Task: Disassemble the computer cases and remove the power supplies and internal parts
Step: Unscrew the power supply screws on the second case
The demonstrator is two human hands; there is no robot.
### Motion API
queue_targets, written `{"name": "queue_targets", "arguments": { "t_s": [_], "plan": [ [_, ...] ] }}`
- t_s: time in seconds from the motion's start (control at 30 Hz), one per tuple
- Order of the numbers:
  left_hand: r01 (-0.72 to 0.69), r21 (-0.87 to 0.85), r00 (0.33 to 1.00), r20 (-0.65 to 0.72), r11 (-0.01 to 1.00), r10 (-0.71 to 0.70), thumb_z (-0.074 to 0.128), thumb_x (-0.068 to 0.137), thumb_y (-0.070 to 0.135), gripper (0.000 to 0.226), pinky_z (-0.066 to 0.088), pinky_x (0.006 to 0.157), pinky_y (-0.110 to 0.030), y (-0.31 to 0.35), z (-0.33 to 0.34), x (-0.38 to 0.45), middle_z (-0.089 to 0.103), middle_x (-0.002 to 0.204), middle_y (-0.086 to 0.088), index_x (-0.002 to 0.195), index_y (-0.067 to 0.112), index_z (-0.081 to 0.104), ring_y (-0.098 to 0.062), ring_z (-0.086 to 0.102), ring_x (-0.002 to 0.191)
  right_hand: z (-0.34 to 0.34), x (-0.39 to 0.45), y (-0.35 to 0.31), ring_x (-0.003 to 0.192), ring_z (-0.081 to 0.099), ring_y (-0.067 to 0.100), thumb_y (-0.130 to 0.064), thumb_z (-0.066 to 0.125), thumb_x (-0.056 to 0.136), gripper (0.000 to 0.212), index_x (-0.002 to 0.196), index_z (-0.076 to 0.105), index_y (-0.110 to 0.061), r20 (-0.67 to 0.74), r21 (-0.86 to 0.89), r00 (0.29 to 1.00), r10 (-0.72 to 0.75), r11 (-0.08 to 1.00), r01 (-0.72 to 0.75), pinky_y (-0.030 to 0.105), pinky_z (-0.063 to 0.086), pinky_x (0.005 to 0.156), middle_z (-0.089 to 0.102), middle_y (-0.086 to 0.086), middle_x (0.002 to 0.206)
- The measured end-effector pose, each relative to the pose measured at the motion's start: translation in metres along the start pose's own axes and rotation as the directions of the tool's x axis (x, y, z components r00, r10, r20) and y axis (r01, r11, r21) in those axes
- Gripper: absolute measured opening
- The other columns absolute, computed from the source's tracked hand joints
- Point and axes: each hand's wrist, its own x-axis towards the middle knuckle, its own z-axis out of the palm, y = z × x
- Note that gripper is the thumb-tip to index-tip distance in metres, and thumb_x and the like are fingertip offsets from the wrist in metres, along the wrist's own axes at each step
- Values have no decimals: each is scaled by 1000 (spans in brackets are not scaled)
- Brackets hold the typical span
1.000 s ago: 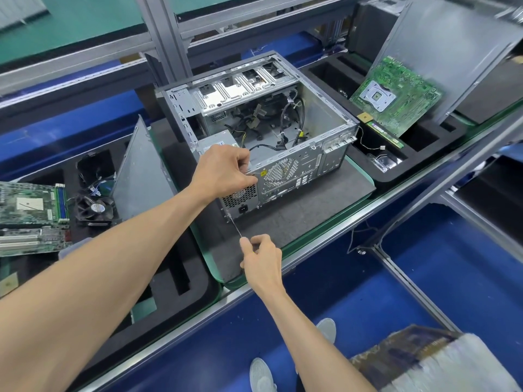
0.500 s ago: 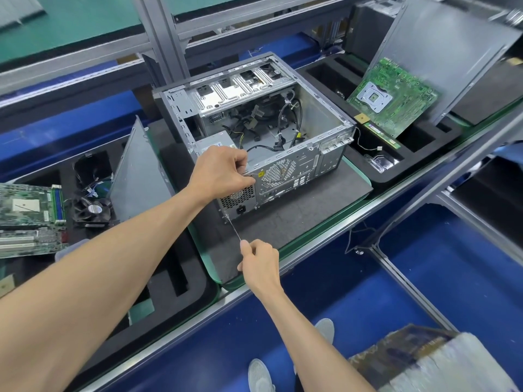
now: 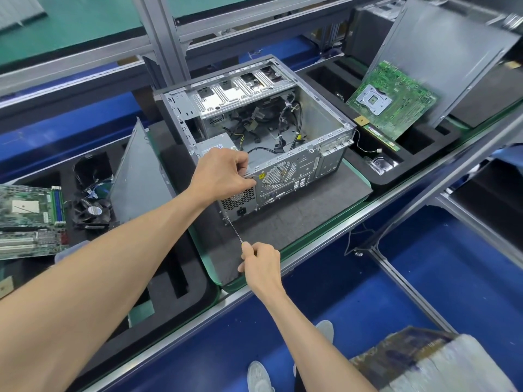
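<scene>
Left grip (image 3: pixel 223 174) clenched on computer case (image 3: pixel 283 154) rear edge; right grip (image 3: pixel 261 264) grasping screwdriver (image 3: pixel 235 232), tip at case's lower corner.

An open grey metal computer case (image 3: pixel 271 131) lies on its side on a dark grey foam mat (image 3: pixel 305 210), its rear panel toward the mat's front edge. A grey metal power supply box (image 3: pixel 226 171) sits in the case's front left corner, loose black cables (image 3: pixel 285 123) behind it. The left hand (image 3: pixel 223 172) rests on the rear panel's top edge above the supply. The right hand (image 3: pixel 261 265), over the mat's front left corner, holds a thin steel-shafted screwdriver (image 3: pixel 235 232) whose tip meets the case's lower left rear corner. Left of the mat, a black foam tray (image 3: pixel 181 281) carries a leaning grey metal side panel (image 3: pixel 135 176), a black cooling fan (image 3: pixel 92 212) and green circuit boards (image 3: pixel 28 219). Right of the mat, another black foam tray (image 3: pixel 418 162) holds a green motherboard (image 3: pixel 393 100) against a tilted grey metal panel (image 3: pixel 444 58).
</scene>
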Motion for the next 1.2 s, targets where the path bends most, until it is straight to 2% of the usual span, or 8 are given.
{"name": "queue_targets", "arguments": {
  "t_s": [0.13,0.23,0.37,0.5,0.6,0.83,1.03,1.2],
  "plan": [
    [2,-7,1000,5,1000,-2,81,67,20,42,48,58,-34,0,1,0,43,47,6,54,16,41,-14,39,50,0,-2,1,78,69,19,-35,68,93,23,92,50,-21,4,32,1000,2,999,-2,39,57,75,68,3,87],
    [3,-16,1000,6,1000,-2,81,67,19,42,44,58,-31,-1,1,0,44,47,5,54,15,41,-14,39,50,1,-3,0,75,70,16,-41,67,93,25,93,49,-24,4,54,1000,-4,999,4,32,55,69,67,3,88],
    [3,-19,1000,4,1000,-3,80,67,18,42,40,57,-27,-2,2,0,43,47,6,54,16,40,-14,39,51,0,-1,0,55,59,6,-36,44,104,41,80,65,-10,5,58,1000,19,998,-19,36,54,72,71,5,63],
    [2,-20,1000,6,1000,-2,80,67,18,43,40,58,-27,-3,2,0,42,47,7,54,16,40,-13,39,51,-1,-2,2,66,65,10,-35,61,97,21,87,57,-17,-3,54,1000,5,999,-5,30,48,66,71,3,75],
    [3,-23,1000,6,1000,-3,80,67,19,43,40,57,-28,-3,3,0,42,47,6,54,16,40,-14,39,51,-1,-1,2,80,70,19,-34,72,90,28,95,47,-22,14,83,1000,5,997,-6,27,49,66,67,5,89],
    [4,-14,1000,-1,1000,-4,81,66,21,41,43,59,-30,-4,4,1,43,46,6,55,14,42,-14,40,51,-2,2,2,46,54,0,-34,48,102,41,72,65,-11,-6,68,999,33,997,-33,29,50,60,71,3,61],
    [0,-14,1000,0,1000,0,81,66,21,41,45,60,-30,-6,5,1,44,47,6,55,14,42,-13,41,51,-3,0,5,81,69,19,-35,73,89,29,97,49,-22,18,76,1000,17,997,-19,27,52,67,68,5,90],
    [0,-7,1000,-2,1000,0,81,66,21,42,40,56,-27,-6,4,1,42,45,7,54,15,40,-12,39,49,-4,1,2,53,59,-4,-40,48,101,34,86,65,-15,-1,80,1000,12,997,-12,22,43,58,71,1,65]
  ]
}}
